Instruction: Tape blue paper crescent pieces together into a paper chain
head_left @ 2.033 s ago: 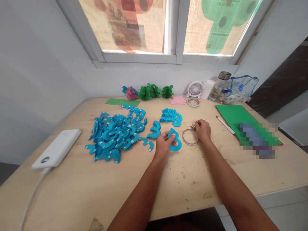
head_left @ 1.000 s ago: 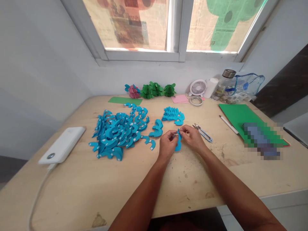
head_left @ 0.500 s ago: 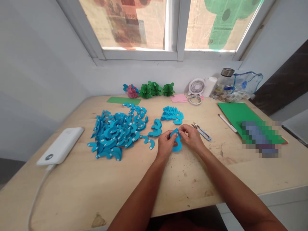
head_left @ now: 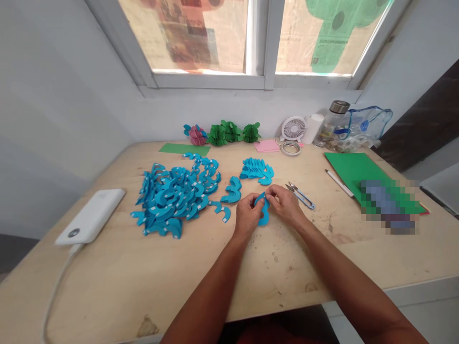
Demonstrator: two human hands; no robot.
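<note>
My left hand point(head_left: 247, 213) and my right hand point(head_left: 285, 204) meet above the middle of the wooden table point(head_left: 215, 267). Both pinch one blue curved paper piece point(head_left: 264, 216) between their fingertips, and part of it hangs below the fingers. A large heap of blue paper pieces point(head_left: 175, 196) with white tabs lies to the left. Two smaller stacks of blue pieces point(head_left: 256, 171) point(head_left: 232, 191) sit just beyond my hands. Small blue-handled snips point(head_left: 301, 196) lie right of my right hand.
A white power bank point(head_left: 91, 216) with a cable lies at the left edge. Green card point(head_left: 353, 169) and a pen point(head_left: 337, 183) are at the right. Along the wall stand green and pink paper ornaments point(head_left: 222, 134), a small fan point(head_left: 293, 128), a tape roll point(head_left: 290, 148), a bottle point(head_left: 332, 122) and a clear pouch point(head_left: 369, 125).
Two seconds ago my right hand was at a tape ring by the snips; it has come over to the blue piece, which both hands now pinch. The ring near my hands is out of sight.
</note>
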